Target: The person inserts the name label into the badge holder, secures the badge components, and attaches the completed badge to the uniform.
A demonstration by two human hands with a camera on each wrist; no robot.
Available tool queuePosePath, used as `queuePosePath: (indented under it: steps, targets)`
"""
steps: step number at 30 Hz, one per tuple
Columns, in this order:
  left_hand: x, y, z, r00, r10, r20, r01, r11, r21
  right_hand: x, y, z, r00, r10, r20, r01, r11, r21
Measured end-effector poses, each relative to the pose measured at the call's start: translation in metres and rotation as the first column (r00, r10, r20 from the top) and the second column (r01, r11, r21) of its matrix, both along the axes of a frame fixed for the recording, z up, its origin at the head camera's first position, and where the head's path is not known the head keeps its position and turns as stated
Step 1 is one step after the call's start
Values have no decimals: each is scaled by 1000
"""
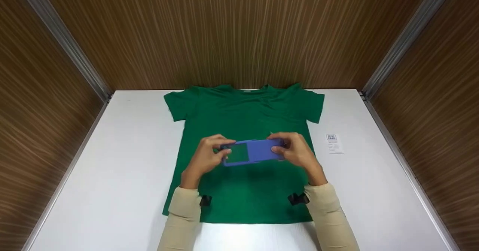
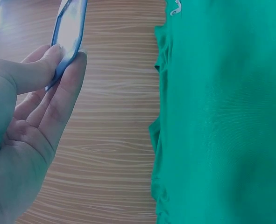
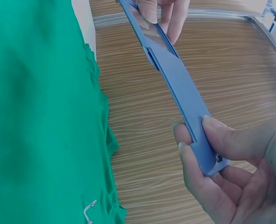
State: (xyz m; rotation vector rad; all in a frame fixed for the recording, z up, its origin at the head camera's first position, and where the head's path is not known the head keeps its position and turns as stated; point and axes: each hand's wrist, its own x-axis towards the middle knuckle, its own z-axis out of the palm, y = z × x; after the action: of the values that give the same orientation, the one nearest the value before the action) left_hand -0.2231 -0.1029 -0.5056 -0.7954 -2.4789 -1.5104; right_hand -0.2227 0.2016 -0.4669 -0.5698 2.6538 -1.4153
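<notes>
Both hands hold a blue-violet card holder point(image 1: 263, 150) above the green T-shirt point(image 1: 243, 195). The holder has a framed window at its left and a solid panel at its right, which appear slid apart lengthwise. My left hand point(image 1: 205, 156) pinches the window end between thumb and fingers; the left wrist view also shows this hand point(image 2: 39, 107) and the clear window. With thumb on its face and fingers behind, my right hand point(image 1: 298, 152) grips the solid end. In the right wrist view, a small slot shows near that end, beside the right thumb.
The T-shirt lies spread on a white table point(image 1: 123, 161), collar away from me. A white printed card point(image 1: 335, 144) lies to its right. Wood-grain panels point(image 1: 239, 34) with metal edge strips stand around the back and sides.
</notes>
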Motion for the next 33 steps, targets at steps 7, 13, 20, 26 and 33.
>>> queuePosePath:
  steps: [7,13,20,26,33]
  targets:
    - [1,-1,1,1000,6,-1,-6,1000,-5,-1,1,-1,1000,5,-15,-5,1000,7]
    - [0,-2,2,1000,-2,1,2,1000,-4,-1,5,0,1000,5,11,-5,1000,-3]
    - [0,-3,1,1000,2,12,-2,1000,-7,-2,6,0,1000,8,7,-8,1000,-4]
    - [0,-4,1,1000,-6,26,6,1000,8,-2,7,1,1000,-1,8,1,1000,4]
    - [-1,-5,0,999,6,37,-5,1000,-5,-2,9,2,1000,6,2,-6,1000,11]
